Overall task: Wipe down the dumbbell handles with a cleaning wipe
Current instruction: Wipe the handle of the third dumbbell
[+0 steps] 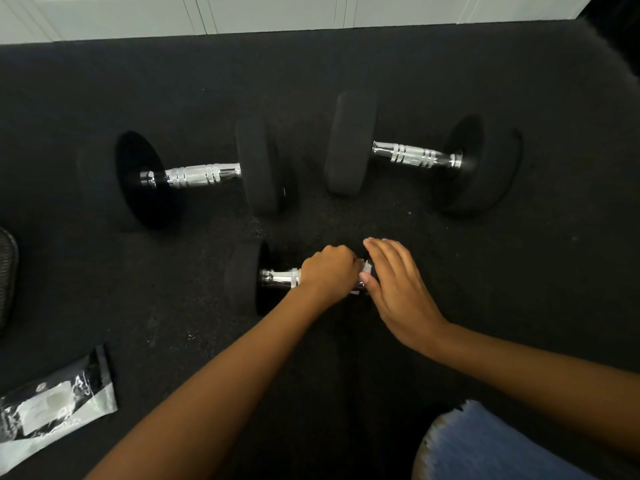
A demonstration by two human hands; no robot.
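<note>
Three black dumbbells with chrome handles lie on the dark floor mat. The nearest dumbbell (247, 277) is in the middle, and my left hand (329, 270) grips its chrome handle (278, 277) with a white wipe (365, 268) wrapped under the fingers. My right hand (394, 289) rests with straight fingers over the dumbbell's right end, its thumb touching the wipe; that end is hidden. Further back lie the left dumbbell (194, 176) and the right dumbbell (415, 155), both untouched.
A black and white wipe packet (55, 400) lies on the mat at the lower left. A dark mesh object (7, 271) sits at the left edge. White cabinet doors (277, 12) run along the far side. My knee in blue denim (491, 448) is at the lower right.
</note>
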